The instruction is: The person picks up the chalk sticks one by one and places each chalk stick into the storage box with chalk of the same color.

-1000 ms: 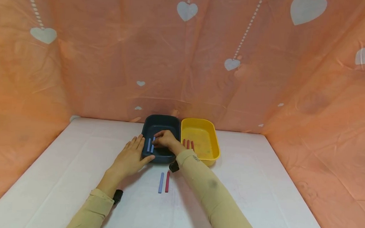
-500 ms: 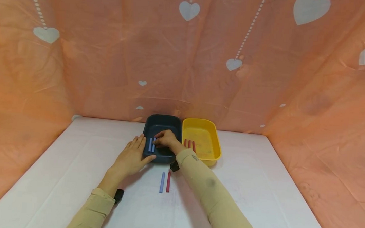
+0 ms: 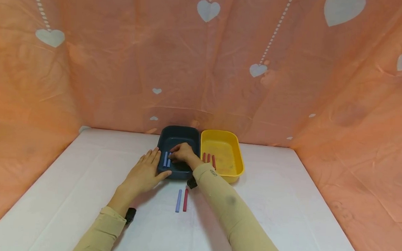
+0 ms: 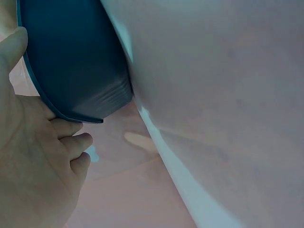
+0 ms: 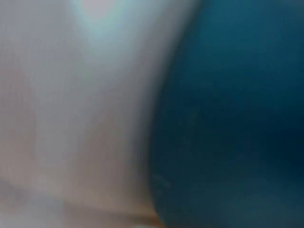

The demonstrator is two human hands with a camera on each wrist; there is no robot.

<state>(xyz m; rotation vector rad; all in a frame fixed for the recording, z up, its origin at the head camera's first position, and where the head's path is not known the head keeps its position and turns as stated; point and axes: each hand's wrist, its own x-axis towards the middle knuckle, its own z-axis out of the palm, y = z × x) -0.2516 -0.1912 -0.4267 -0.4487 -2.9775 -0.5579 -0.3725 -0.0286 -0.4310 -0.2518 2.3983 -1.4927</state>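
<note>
sticks (image 3: pixel 209 158) in trays (image 3: pixel 229 151): two blue, three red | surface (image 3: pixel 258 206): one each remaining | left hand (image 3: pixel 143 175) spread at dark tray (image 3: pixel 177 175) | right hand (image 3: pixel 183 153) pinching blue stick (image 3: pixel 169 162) inside

No text can be read. On the right sleeve (image 3: pixel 235 213), close to its cuff (image 3: pixel 201 170) at the far end, stands a small dark mark (image 3: pixel 214 173) like lettering, too small and blurred to make out.
</note>
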